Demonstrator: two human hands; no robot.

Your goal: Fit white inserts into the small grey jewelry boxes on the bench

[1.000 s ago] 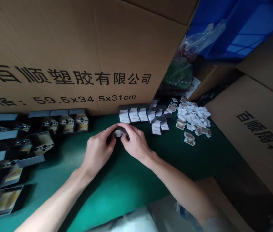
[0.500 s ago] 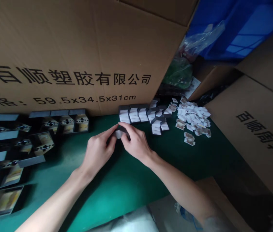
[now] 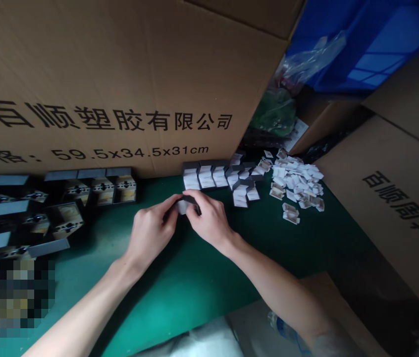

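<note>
Over the middle of the green table [image 3: 165, 302], both of my hands hold one small dark piece with a whitish face [image 3: 183, 206]. My left hand [image 3: 153, 223] grips its left side, thumb and forefinger closed on it. On the other side, my right hand [image 3: 209, 215] pinches it between thumb and fingers. Much of the piece is hidden by the fingers. Just behind the hands stands a row of small dark pieces with white faces [image 3: 205, 177]. To their right lies a heap of small white pieces [image 3: 294, 178].
Open black boxes with pale insides [image 3: 101, 191] cover the left side of the table. A large cardboard box with printing [image 3: 120, 59] walls off the back, and another carton [image 3: 391, 188] stands at the right. A blue bin [image 3: 369, 49] is at the back right.
Both hands stay almost in place, still holding the small dark piece. A pixelated patch now covers the lower left boxes.
</note>
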